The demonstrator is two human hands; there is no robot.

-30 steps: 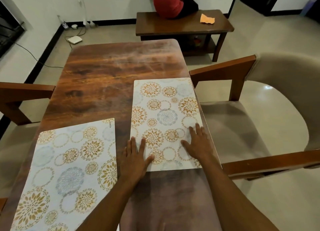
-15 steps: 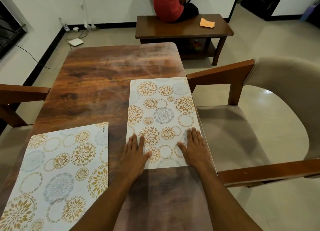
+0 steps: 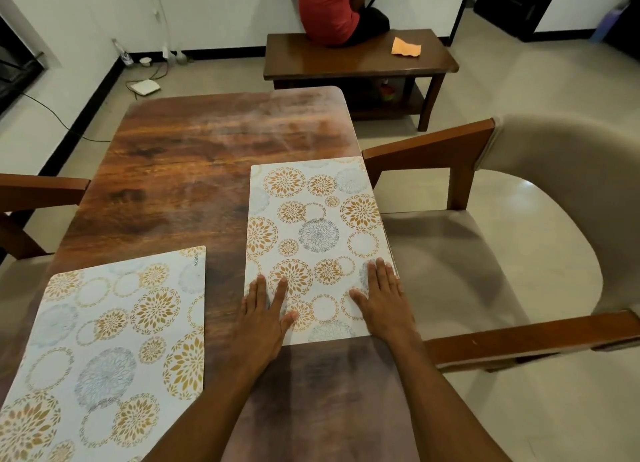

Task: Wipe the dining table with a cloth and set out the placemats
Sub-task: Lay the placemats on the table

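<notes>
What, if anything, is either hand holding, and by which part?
Nothing is gripped. The left hand and the right hand lie flat, fingers spread, pressing on the near end of the right placemat on the dining table.

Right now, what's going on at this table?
A person is setting out placemats on the wooden dining table. Both hands lie flat, palms down, on the near end of the right placemat: the left hand at its near left corner, the right hand along its right edge by the table's edge. A second placemat lies to the left, untouched. An orange cloth sits on the bench beyond.
</notes>
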